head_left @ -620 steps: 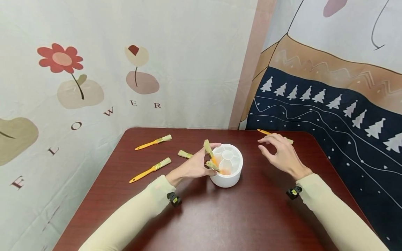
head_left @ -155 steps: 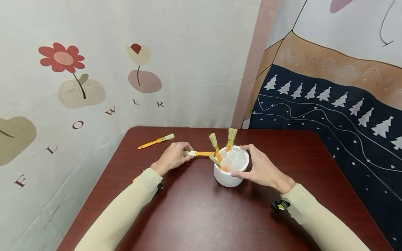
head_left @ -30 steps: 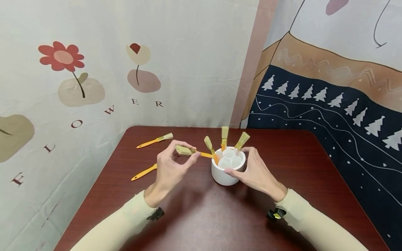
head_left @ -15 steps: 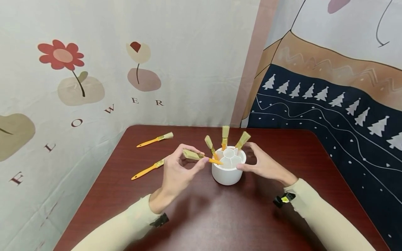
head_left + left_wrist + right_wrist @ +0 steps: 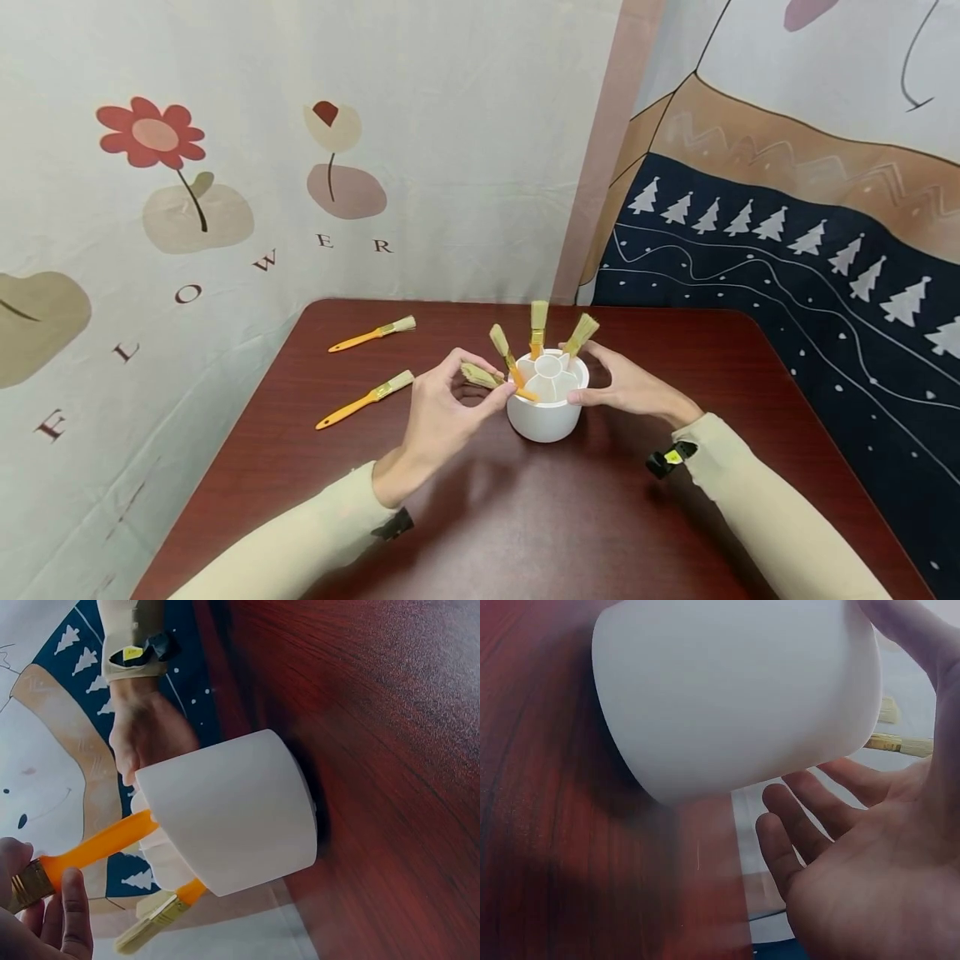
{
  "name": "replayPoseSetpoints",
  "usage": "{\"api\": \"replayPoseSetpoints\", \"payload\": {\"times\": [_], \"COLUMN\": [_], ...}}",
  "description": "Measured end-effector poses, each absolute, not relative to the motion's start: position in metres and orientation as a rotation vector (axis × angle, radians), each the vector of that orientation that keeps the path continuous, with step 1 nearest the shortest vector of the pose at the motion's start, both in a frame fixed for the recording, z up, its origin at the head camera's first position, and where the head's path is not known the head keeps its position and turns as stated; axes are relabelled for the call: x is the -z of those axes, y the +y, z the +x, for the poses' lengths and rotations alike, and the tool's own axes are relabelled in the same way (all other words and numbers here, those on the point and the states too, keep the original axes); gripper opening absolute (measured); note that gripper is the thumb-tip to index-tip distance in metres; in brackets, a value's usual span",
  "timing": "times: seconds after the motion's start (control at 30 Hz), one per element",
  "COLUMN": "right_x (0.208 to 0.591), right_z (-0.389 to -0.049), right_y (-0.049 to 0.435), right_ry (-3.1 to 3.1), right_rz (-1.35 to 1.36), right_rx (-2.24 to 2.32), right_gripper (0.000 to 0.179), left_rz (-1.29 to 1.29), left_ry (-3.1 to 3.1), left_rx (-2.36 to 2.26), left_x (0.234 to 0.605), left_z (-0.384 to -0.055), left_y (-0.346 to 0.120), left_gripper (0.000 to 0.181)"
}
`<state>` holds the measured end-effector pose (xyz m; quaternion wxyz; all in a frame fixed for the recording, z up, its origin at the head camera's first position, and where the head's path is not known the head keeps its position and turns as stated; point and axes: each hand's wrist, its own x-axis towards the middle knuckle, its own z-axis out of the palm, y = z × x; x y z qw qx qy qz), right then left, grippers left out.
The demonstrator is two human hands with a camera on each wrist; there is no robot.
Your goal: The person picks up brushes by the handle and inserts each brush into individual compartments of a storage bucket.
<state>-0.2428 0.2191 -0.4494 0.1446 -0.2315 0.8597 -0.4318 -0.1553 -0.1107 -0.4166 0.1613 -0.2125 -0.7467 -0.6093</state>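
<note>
My left hand (image 5: 446, 408) pinches a flat paintbrush (image 5: 480, 376) near its metal collar, bristles pointing left. Its orange handle (image 5: 101, 841) reaches over the rim of a white round brush pot (image 5: 542, 423), which has petal-shaped compartments. Three more paintbrushes stand bristles up in the pot: one at the left (image 5: 501, 343), one at the back (image 5: 539, 321), one at the back right (image 5: 581, 333). On the pot's right side, my right hand (image 5: 630, 385) holds the rim, thumb in front and fingers behind. The right wrist view shows the pot's smooth wall (image 5: 735, 697) up close.
Two paintbrushes lie on the dark red table (image 5: 480, 533) at the left, one farther back (image 5: 372, 334) and one nearer (image 5: 365, 401). A printed cloth (image 5: 465, 167) hangs behind the table, with a navy tree-patterned one (image 5: 675, 267) at the right.
A brush from the table's back right now stands in the pot, which has turned. My left hand has lifted another brush off the table and just moved right, bringing its handle over the pot.
</note>
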Motion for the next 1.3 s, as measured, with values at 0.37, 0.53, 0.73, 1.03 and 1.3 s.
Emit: {"api": "replayPoseSetpoints", "payload": {"times": [0.37,0.53,0.73,1.03,1.3], "right_x": [0.454,0.453,0.452,0.447,0.448], "right_z": [-0.239,-0.235,-0.230,-0.223,-0.217], "right_y": [0.216,0.214,0.210,0.203,0.201], "right_ry": [2.505,2.569,2.623,2.657,2.665], "right_rz": [-0.613,-0.569,-0.543,-0.525,-0.495], "right_rx": [1.271,1.236,1.209,1.220,1.235], "right_gripper": [0.104,0.108,0.112,0.107,0.105], "left_rz": [-0.569,-0.538,-0.510,-0.483,-0.442], "left_ry": [-2.215,-2.255,-2.271,-2.333,-2.406], "left_rx": [1.706,1.706,1.688,1.654,1.593], "left_x": [0.422,0.425,0.428,0.431,0.437], "left_z": [-0.159,-0.161,-0.166,-0.174,-0.181], "left_y": [-0.104,-0.101,-0.098,-0.092,-0.089], "left_gripper": [0.028,0.028,0.029,0.026,0.025]}}
